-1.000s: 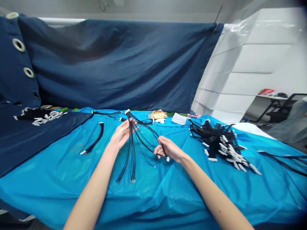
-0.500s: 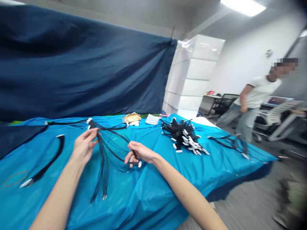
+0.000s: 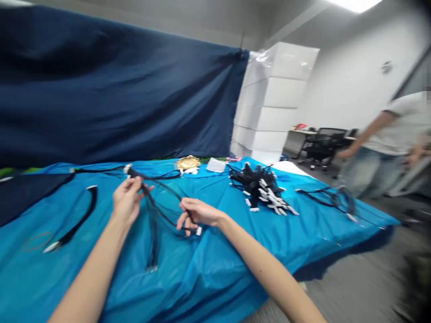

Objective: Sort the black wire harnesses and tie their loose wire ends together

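Note:
Black cables with white connectors, a wire harness (image 3: 155, 206), hang between my two hands above the blue cloth. My left hand (image 3: 127, 199) pinches the bundle just below its white connector end. Loose strands dangle under it, their tips blurred. Some of the strands run across to my right hand (image 3: 198, 213), whose curled fingers close on them; a white connector (image 3: 198, 230) sticks out below those fingers. To the left lies a separate black cable bundle (image 3: 82, 220) with white ends, and beside it a thin orange ring (image 3: 37, 241).
A pile of black cables with white connectors (image 3: 261, 188) lies right of centre. More loose cables (image 3: 325, 197) lie near the right edge. Gold-coloured packets (image 3: 188, 162) and a white packet (image 3: 216, 165) are at the back. White boxes (image 3: 283, 89) stand stacked behind; a person (image 3: 387, 139) is at far right.
My view has turned slightly left, shifting most things rightward. The dangling strands have swung towards my right hand. The person at the right has moved further to the right. Both hands keep their grip.

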Tool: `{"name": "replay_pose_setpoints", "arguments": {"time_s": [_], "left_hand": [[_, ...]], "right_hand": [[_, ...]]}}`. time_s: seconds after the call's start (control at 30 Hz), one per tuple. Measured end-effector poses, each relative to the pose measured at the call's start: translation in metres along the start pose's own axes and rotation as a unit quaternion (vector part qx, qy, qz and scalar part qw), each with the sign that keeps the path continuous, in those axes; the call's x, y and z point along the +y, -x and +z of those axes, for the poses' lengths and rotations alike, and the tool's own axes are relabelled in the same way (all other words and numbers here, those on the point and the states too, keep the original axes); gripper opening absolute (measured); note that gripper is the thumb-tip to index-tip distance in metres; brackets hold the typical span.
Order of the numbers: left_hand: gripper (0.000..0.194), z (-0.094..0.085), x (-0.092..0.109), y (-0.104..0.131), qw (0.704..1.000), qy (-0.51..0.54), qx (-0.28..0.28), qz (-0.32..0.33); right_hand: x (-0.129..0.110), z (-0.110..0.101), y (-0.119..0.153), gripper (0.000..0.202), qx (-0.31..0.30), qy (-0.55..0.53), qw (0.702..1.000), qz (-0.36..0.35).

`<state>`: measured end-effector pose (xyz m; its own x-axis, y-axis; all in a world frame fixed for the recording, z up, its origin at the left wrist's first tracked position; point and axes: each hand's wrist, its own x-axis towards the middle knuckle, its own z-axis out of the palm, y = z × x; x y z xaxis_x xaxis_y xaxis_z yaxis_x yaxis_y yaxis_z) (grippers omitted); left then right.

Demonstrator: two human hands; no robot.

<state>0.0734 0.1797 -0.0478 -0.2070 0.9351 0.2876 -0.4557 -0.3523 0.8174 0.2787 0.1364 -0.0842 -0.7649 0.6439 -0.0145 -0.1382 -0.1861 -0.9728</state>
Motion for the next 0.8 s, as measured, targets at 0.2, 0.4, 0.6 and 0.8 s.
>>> {"name": "replay_pose_setpoints", "arguments": {"time_s": [0.2,0.4,0.6,0.8], "left_hand": [[0.030,-0.007,-0.009,-0.003,0.984,-0.144,0.060,0.082],[0.024,-0.015,-0.013,-0.003,0.905,-0.338,0.092,0.242],[0.018,-0.020,-0.017,-0.006,0.845,-0.414,0.106,0.321],[0.010,-0.023,-0.020,-0.008,0.837,-0.419,0.109,0.335]], "right_hand": [[0.007,0.004,0.000,0.036,-0.009,-0.017,1.000,-0.022],[0.002,0.012,0.004,0.033,0.013,-0.028,0.999,-0.029],[-0.002,0.013,0.006,0.032,0.022,-0.052,0.997,-0.055],[-0.006,0.013,0.009,0.033,0.042,-0.077,0.993,-0.081]]}}
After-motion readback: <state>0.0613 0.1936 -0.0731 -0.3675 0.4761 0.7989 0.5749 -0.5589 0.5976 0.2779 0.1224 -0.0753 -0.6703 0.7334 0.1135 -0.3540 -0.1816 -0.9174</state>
